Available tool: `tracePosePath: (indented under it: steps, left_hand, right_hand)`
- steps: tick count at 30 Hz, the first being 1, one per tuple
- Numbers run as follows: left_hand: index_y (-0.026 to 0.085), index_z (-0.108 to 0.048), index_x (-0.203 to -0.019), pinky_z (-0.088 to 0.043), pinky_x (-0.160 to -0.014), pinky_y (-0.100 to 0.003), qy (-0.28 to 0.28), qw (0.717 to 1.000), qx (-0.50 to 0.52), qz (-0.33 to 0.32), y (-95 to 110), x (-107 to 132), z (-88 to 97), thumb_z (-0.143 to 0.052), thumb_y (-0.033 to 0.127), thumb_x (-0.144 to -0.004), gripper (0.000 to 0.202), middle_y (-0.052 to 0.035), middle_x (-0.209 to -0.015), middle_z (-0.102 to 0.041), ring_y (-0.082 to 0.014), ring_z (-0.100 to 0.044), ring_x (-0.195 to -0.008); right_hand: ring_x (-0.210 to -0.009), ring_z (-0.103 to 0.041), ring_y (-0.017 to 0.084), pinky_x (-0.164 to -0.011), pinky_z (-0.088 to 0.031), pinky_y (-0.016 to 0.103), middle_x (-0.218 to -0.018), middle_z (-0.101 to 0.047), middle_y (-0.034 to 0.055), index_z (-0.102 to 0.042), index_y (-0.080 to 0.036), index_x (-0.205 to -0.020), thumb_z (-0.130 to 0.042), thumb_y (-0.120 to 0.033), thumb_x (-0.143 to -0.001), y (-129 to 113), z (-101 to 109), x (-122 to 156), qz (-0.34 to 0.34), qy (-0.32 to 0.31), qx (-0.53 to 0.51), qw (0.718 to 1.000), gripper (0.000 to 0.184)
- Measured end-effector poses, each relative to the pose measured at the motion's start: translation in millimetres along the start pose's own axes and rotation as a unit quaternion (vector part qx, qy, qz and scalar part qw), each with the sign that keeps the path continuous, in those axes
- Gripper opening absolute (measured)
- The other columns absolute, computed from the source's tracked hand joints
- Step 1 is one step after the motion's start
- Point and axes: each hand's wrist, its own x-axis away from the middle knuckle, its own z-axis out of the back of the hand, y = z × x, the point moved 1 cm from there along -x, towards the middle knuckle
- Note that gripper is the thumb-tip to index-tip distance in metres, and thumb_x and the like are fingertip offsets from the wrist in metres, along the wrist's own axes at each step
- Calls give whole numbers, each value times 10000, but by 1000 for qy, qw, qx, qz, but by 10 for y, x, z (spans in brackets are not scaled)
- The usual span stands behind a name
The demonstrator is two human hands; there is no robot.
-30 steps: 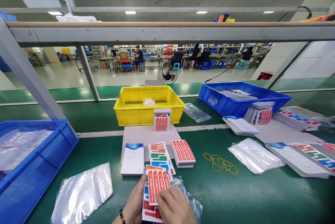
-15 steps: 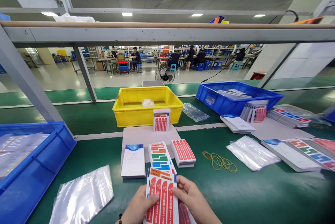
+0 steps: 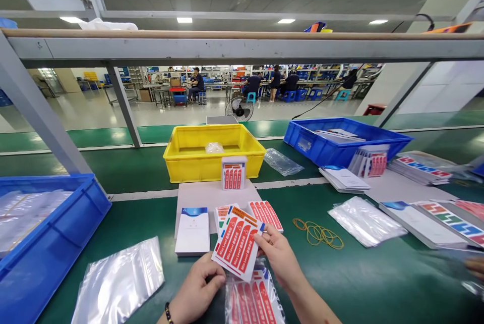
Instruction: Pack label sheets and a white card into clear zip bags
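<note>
My right hand (image 3: 278, 251) pinches the right edge of a set of label sheets (image 3: 238, 243), with red stripes facing up and orange and blue sheets behind. Below lies a clear plastic bag (image 3: 253, 299) with red-striped label sheets inside. My left hand (image 3: 200, 286), wearing a beaded bracelet, is closed at the bag's upper left edge; its fingertips are partly hidden. Just ahead are a stack of white booklets (image 3: 192, 230), a stack of red label sheets (image 3: 265, 214) and, partly covered by the held set, a stack of multicoloured label sheets (image 3: 221, 214).
A yellow bin (image 3: 196, 168) stands ahead, a blue bin (image 3: 71, 228) at left, another blue bin (image 3: 313, 145) at back right. Flat plastic bags (image 3: 123, 278) lie left, rubber bands (image 3: 319, 234) right. Another person's blurred hand (image 3: 474, 266) is at the right edge.
The label sheets have been raised and tilted, now held by my right hand. My left hand has moved off them, down to the bag. The filled bag has come more into view.
</note>
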Motion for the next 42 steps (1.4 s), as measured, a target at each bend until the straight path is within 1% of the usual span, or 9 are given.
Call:
tracePosePath:
  steps: [4, 11, 14, 16, 20, 24, 27, 34, 42]
  left_hand:
    - [164, -585, -638, -381, -726, -285, 42, 998, 34, 18, -45, -9, -26, -570, 286, -763, 175, -26, -785, -515, -184, -509, -772]
    - [165, -564, -597, -367, -696, -282, 90, 990, 101, 31, -127, -21, -71, -601, 362, -731, 240, -12, -749, -480, -176, -478, -734]
    - [165, -579, -617, -360, -702, -282, 108, 985, 131, 27, -119, -28, -73, -612, 374, -720, 235, -16, -788, -470, -176, -474, -757]
    - [162, -579, -619, -357, -704, -281, 110, 983, 148, 19, -104, -27, -79, -611, 365, -720, 229, -29, -832, -477, -175, -474, -772]
    - [162, -570, -624, -354, -707, -277, 125, 978, 168, 17, -104, -17, -99, -603, 363, -727, 229, -29, -829, -488, -164, -469, -767]
    - [174, -561, -814, -368, -652, -263, 115, 961, 239, 77, -163, -24, -130, -681, 350, -648, 270, 10, -724, -516, -137, -474, -675]
    - [147, -540, -662, -340, -584, -243, 119, 959, 228, 122, -184, -36, -141, -676, 344, -629, 242, 27, -608, -498, -113, -437, -587]
    - [151, -520, -573, -310, -553, -233, 135, 965, 194, 115, -138, -32, -130, -635, 318, -647, 216, 43, -550, -470, -99, -390, -551]
    - [144, -545, -546, -330, -527, -231, 104, 971, 190, 105, -196, -22, -203, -644, 313, -655, 224, 34, -507, -495, -92, -401, -503]
  right_hand:
    - [-418, -478, 84, -426, -373, 192, -491, -545, -66, -551, -176, -798, -677, -471, -656, -3, -14, -4, -9, -22, 49, 999, 351]
    - [-426, -358, 84, -444, -310, 200, -495, -336, -115, -481, -214, -1155, -570, -362, -749, 99, -121, 92, -11, -91, 130, 987, 441]
    - [-575, -466, 121, -570, -388, 243, -594, -459, -42, -649, -192, -852, -539, -342, -772, 62, -156, 165, 40, -144, 222, 964, 203]
    - [-723, -521, 155, -666, -412, 268, -781, -551, 23, -652, -177, -623, -543, -360, -767, 26, -179, 209, 60, -179, 263, 946, 257]
    - [-711, -547, 166, -655, -427, 273, -757, -586, 28, -673, -172, -627, -606, -315, -693, 16, -216, 261, 16, -228, 253, 940, 171]
    - [-720, -572, 181, -691, -444, 305, -773, -632, 34, -678, -165, -809, -599, -263, -671, 61, -193, 264, -20, -194, 203, 960, 187]
    - [-732, -570, 181, -685, -444, 301, -813, -631, 31, -640, -166, -951, -621, -260, -649, 86, -166, 254, -38, -171, 178, 968, 317]
    - [-605, -485, 130, -586, -377, 244, -601, -534, -14, -546, -163, -581, -539, -239, -687, 49, -242, 245, -12, -170, 246, 954, 130]
    - [-615, -470, 126, -572, -354, 228, -624, -521, -18, -500, -175, -597, -488, -214, -736, 92, -388, 327, 25, -179, 329, 927, 145]
